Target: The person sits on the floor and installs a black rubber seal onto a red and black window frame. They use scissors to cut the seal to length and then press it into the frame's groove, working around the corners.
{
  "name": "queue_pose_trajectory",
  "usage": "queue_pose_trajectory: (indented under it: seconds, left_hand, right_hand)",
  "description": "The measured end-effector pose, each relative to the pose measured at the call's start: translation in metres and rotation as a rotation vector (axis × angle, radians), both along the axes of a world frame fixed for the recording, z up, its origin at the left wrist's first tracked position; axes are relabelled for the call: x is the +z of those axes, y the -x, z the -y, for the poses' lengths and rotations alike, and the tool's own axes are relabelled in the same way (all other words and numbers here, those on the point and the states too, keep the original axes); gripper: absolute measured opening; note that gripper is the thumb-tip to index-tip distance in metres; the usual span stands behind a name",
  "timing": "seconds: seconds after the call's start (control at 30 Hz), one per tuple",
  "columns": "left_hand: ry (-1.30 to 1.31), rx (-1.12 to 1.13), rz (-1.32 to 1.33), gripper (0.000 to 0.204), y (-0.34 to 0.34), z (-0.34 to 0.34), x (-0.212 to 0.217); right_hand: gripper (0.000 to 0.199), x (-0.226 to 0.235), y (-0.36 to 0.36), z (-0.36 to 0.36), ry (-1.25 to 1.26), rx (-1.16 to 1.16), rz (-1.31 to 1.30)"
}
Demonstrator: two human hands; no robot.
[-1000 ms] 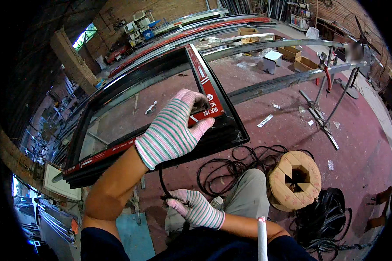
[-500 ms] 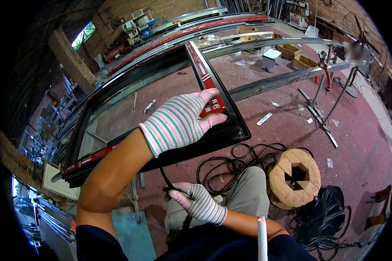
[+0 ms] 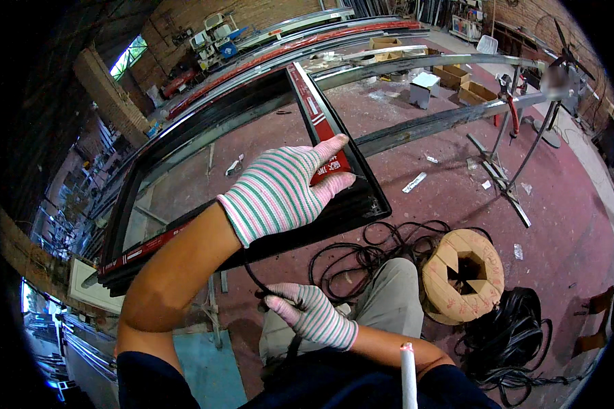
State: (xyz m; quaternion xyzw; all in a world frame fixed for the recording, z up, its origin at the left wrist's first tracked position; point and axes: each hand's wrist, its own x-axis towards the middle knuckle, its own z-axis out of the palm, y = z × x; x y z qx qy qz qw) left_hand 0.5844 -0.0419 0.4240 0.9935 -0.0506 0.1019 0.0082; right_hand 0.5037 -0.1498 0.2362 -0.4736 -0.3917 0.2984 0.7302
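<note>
Partly hidden: two gloved hands at the corner of a black window frame

A person, seen from their own head, works with both hands in striped pink, green and white gloves. The black window frame lies in front of them, left of centre, its near right corner under the left hand. That hand has thumb and forefinger spread apart over the corner, by the red tape that runs along the bar. Its remaining fingers are mostly out of sight, so whether they grip anything cannot be told. The left forearm also covers part of the frame's near side. Floor shows through the opening; whether glass fills it is hard to make out.

Lower down, in front of the lap, the right hand is curled, thumb against fingers, pinching a thin black strip. The strip rises toward the frame and slips from view below the left wrist; its other end is lost in the grip.

To the right, loose black cord lies tangled on the reddish floor. Beside it stand a tan wrapped ring, its hollow too dark to read, and a shapeless black bundle. A white stick is cut off by the lower edge. Farther right, a fan has a blurred centre.
</note>
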Motion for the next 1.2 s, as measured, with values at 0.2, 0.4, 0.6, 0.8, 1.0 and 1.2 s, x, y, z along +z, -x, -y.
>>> queue_pose_trajectory:
  seconds: [0.2, 0.4, 0.6, 0.8, 1.0, 1.2]
  left_hand:
    - [0.13, 0.088, -0.053, 0.058, -0.003, 0.008, 0.0]
    - [0.276, -0.012, -0.107, 0.056, 0.002, -0.005, 0.0]
    - [0.458, -0.073, -0.225, 0.057, 0.005, -0.016, 0.001]
    - [0.417, -0.014, -0.246, 0.057, 0.008, -0.013, 0.004]
    - [0.446, -0.101, -0.246, 0.067, 0.006, -0.025, 0.002]
    - [0.342, -0.066, -0.304, 0.064, 0.015, -0.029, 0.009]
  right_hand:
    - [0.03, 0.0, -0.001, -0.001, -0.022, -0.026, -0.011]
    - [0.031, 0.0, -0.011, 0.003, -0.005, 0.004, 0.01]
    - [0.031, -0.01, -0.019, -0.001, -0.034, 0.025, -0.005]
    - [0.031, -0.004, -0.021, -0.004, -0.022, 0.063, 0.062]
    - [0.031, -0.008, -0.033, -0.006, -0.006, 0.085, 0.086]
    - [0.032, -0.016, -0.036, -0.009, -0.017, 0.117, 0.077]
